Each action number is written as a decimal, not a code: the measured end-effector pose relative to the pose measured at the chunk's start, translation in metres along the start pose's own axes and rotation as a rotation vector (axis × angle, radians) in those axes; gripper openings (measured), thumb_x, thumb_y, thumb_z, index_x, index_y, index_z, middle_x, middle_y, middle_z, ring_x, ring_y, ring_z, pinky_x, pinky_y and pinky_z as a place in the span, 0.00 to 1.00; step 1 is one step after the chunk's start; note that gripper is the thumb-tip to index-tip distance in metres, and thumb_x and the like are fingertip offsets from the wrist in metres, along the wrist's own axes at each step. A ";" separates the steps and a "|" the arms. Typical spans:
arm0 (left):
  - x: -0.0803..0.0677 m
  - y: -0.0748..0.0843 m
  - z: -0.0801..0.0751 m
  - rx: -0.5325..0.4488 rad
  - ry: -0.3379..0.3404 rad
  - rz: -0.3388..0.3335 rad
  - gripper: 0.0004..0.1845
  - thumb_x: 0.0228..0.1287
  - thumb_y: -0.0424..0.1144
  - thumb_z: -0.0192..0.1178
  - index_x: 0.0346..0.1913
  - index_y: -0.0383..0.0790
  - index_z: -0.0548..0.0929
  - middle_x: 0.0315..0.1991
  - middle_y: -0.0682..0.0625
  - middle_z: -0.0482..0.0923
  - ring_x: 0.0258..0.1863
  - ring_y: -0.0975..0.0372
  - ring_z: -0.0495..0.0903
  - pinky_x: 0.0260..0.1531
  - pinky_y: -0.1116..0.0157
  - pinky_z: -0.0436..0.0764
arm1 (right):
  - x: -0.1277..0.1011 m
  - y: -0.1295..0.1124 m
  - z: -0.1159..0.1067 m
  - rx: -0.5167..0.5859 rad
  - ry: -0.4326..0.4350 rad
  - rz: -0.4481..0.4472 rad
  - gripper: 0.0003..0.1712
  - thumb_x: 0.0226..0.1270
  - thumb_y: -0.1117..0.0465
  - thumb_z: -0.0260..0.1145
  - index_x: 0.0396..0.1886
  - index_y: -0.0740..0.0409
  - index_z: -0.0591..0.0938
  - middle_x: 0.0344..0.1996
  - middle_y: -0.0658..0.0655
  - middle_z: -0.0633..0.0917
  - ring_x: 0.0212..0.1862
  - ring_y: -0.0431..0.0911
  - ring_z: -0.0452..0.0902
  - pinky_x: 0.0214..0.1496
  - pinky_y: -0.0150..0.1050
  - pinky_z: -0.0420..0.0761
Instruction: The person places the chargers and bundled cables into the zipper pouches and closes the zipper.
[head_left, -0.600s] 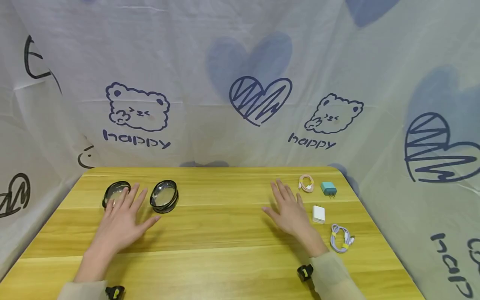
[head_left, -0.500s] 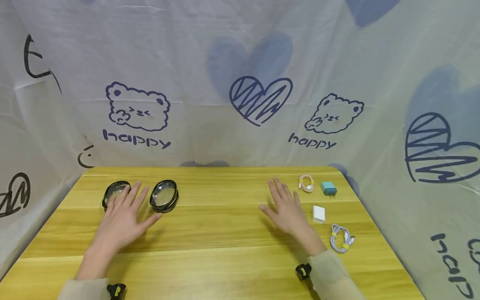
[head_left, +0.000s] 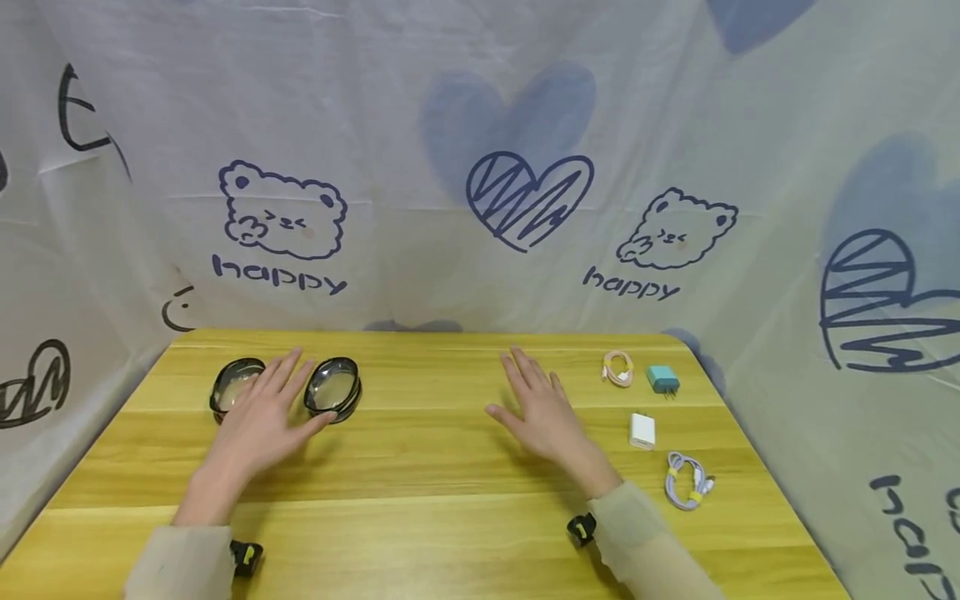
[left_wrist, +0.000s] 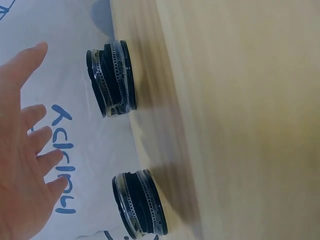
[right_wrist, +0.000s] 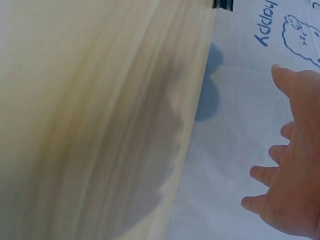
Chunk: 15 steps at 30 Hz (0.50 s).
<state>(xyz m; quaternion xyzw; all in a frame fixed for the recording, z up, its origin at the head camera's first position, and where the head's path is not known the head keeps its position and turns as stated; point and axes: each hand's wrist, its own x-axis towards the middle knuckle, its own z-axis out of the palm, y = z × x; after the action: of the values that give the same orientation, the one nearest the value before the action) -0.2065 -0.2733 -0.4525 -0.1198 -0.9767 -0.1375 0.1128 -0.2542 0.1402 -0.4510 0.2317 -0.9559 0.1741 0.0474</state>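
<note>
Hovering spread and empty, both hands (head_left: 258, 425) (head_left: 546, 421) look pre-grasp; taking a black-rimmed case (head_left: 332, 388) near the surface's (head_left: 450, 533) far-left corner would need curling!

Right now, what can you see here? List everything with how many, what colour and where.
Round zip cases: two, clear with black trim, table's left side
Pink coiled cable: one, pink with white plugs, far right
Plug-in charger: one, teal, right of the pink cable
White charger: one, white, nearer than the teal one
Lavender coiled cable: one, lavender with yellow ties, near right
Table: one, yellowish wood, under everything
Printed cloth: sheet count unclear, whitish with blue hearts and bears, behind and beside
Wrist devices: two, black, one per wrist
Sleeves: two, beige, front
Hands: two, bare, left near the cases, right right of centre
</note>
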 end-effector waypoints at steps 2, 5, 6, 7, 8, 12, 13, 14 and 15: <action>0.003 -0.001 0.000 -0.001 -0.012 0.001 0.52 0.70 0.70 0.56 0.83 0.39 0.55 0.84 0.39 0.42 0.79 0.35 0.48 0.75 0.33 0.48 | 0.004 -0.005 0.002 -0.001 -0.014 -0.013 0.50 0.78 0.38 0.59 0.86 0.50 0.46 0.85 0.54 0.43 0.83 0.57 0.43 0.81 0.64 0.43; 0.007 -0.003 0.001 0.008 -0.031 0.006 0.52 0.70 0.70 0.57 0.83 0.39 0.55 0.84 0.39 0.42 0.79 0.34 0.49 0.74 0.33 0.49 | 0.011 -0.012 0.005 -0.010 -0.035 -0.041 0.50 0.79 0.37 0.58 0.87 0.48 0.44 0.85 0.53 0.42 0.83 0.57 0.43 0.81 0.63 0.44; 0.008 -0.003 0.001 0.009 -0.036 0.007 0.52 0.70 0.69 0.57 0.83 0.39 0.55 0.84 0.39 0.42 0.79 0.34 0.50 0.74 0.33 0.49 | 0.013 -0.015 0.006 -0.014 -0.039 -0.051 0.50 0.79 0.36 0.57 0.87 0.48 0.44 0.85 0.53 0.42 0.83 0.57 0.44 0.81 0.63 0.44; 0.010 -0.003 0.001 0.012 -0.040 0.011 0.52 0.70 0.68 0.58 0.83 0.38 0.55 0.84 0.39 0.43 0.78 0.34 0.50 0.74 0.32 0.49 | 0.015 -0.017 0.008 -0.018 -0.044 -0.062 0.50 0.79 0.35 0.56 0.87 0.48 0.44 0.85 0.53 0.42 0.83 0.57 0.45 0.81 0.63 0.45; 0.011 -0.004 0.002 0.016 -0.044 0.016 0.52 0.70 0.68 0.58 0.83 0.38 0.56 0.84 0.38 0.43 0.78 0.34 0.51 0.74 0.32 0.49 | 0.017 -0.020 0.009 -0.017 -0.049 -0.074 0.50 0.79 0.35 0.56 0.87 0.49 0.44 0.85 0.53 0.42 0.83 0.58 0.46 0.81 0.64 0.46; 0.015 -0.006 0.002 0.019 -0.065 0.028 0.51 0.70 0.66 0.60 0.82 0.37 0.57 0.83 0.37 0.45 0.78 0.34 0.51 0.75 0.33 0.49 | 0.026 -0.032 0.016 -0.018 -0.067 -0.110 0.51 0.79 0.34 0.55 0.87 0.49 0.44 0.85 0.54 0.43 0.83 0.58 0.48 0.81 0.65 0.48; 0.016 -0.006 0.002 0.019 -0.073 0.029 0.51 0.69 0.66 0.60 0.82 0.37 0.57 0.83 0.37 0.45 0.78 0.34 0.50 0.75 0.33 0.48 | 0.028 -0.035 0.018 -0.014 -0.075 -0.117 0.51 0.79 0.34 0.55 0.87 0.49 0.44 0.85 0.54 0.43 0.83 0.58 0.48 0.81 0.65 0.49; 0.017 -0.007 0.002 0.018 -0.081 0.027 0.51 0.69 0.66 0.60 0.82 0.37 0.56 0.84 0.37 0.45 0.79 0.34 0.50 0.75 0.34 0.48 | 0.031 -0.038 0.020 -0.009 -0.083 -0.123 0.51 0.79 0.35 0.56 0.87 0.49 0.44 0.85 0.54 0.43 0.83 0.57 0.47 0.81 0.65 0.49; 0.017 -0.006 0.002 0.015 -0.091 0.025 0.51 0.69 0.66 0.61 0.82 0.37 0.57 0.84 0.37 0.45 0.79 0.35 0.49 0.76 0.34 0.47 | 0.033 -0.041 0.023 -0.008 -0.090 -0.130 0.51 0.79 0.35 0.56 0.87 0.49 0.43 0.85 0.54 0.43 0.83 0.57 0.47 0.81 0.65 0.49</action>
<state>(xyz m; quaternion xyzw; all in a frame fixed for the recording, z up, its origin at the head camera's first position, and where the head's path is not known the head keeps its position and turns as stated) -0.2246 -0.2753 -0.4520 -0.1370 -0.9803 -0.1234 0.0709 -0.2649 0.0835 -0.4535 0.3007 -0.9407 0.1564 0.0163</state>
